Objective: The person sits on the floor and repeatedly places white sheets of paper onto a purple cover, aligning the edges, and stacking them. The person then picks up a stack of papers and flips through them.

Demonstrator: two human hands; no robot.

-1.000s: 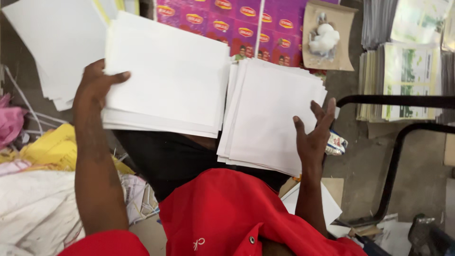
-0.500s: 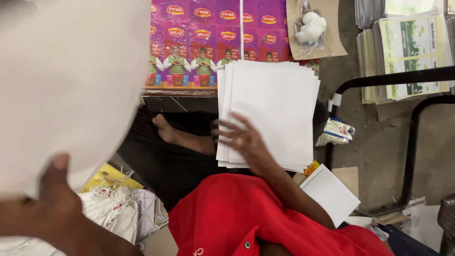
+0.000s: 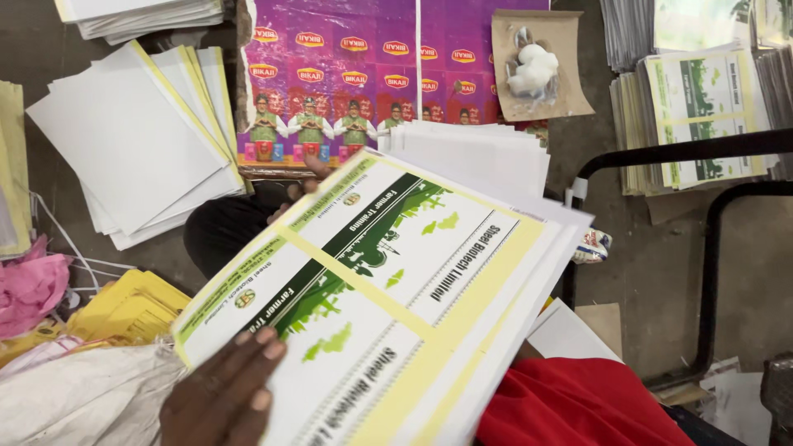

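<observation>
Head view: I see the left hand [image 3: 219, 396] at the bottom edge, its fingers [image 3: 263, 351] spread flat and pressing on top of the printed sheet stack [image 3: 388, 289], gripping its near corner. The stack is tilted, held above my lap, its top sheet yellow-bordered with green and white panels. I cannot find the right hand; if it holds the far side, the stack hides it, so I cannot tell how its fingers stand. Just behind the held stack, a pile of plain white sheets [image 3: 487, 157] fans out, its lower part covered by the stack. Under the stack shows red clothing [image 3: 578, 405]. Left on the floor lies a white pile with yellow edges [image 3: 132, 149]. Ahead hangs a purple printed panel [image 3: 347, 74]. Right, beyond a black metal frame [image 3: 710, 248], sit more green printed stacks [image 3: 702, 107].
</observation>
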